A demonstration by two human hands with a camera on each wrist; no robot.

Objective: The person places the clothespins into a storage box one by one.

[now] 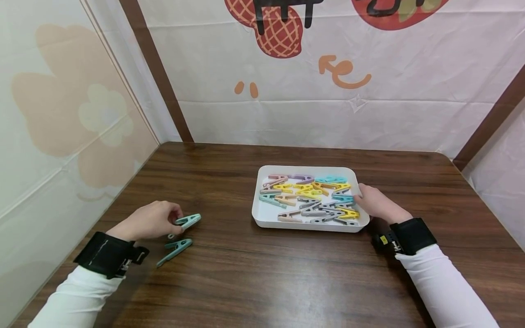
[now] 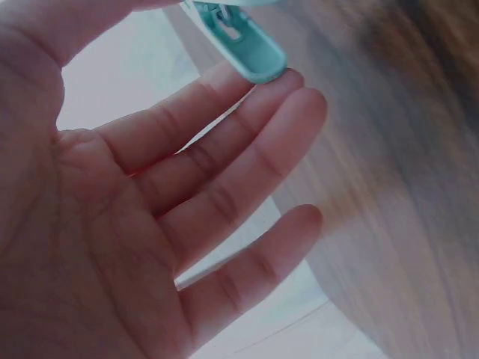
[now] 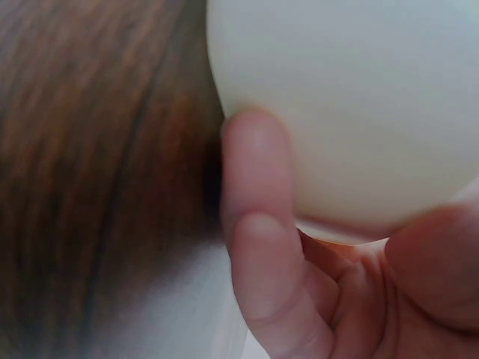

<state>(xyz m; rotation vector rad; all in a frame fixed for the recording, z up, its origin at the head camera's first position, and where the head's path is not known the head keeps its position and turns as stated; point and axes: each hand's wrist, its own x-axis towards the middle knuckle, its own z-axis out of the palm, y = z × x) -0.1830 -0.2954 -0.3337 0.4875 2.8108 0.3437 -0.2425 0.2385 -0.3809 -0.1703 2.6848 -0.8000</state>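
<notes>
My left hand (image 1: 147,221) pinches a pale green clothespin (image 1: 188,221) between thumb and fingers, just above the table at the left. In the left wrist view, one end of this clothespin (image 2: 258,56) shows at the top, and the other fingers spread loosely below it. A darker green clothespin (image 1: 175,250) lies on the table close by. At the right, my right hand (image 1: 379,203) holds the near-right side of a white tray (image 1: 266,218). In the right wrist view, a finger (image 3: 258,164) presses against the tray's wall; the thumb's tip is hidden there.
Inside the tray lie many clothespins in yellow, grey, blue, purple, pink and green, such as a yellow one (image 1: 347,212). The dark wooden table (image 1: 254,282) meets a patterned cloth wall (image 1: 287,123) at the back and another at the left.
</notes>
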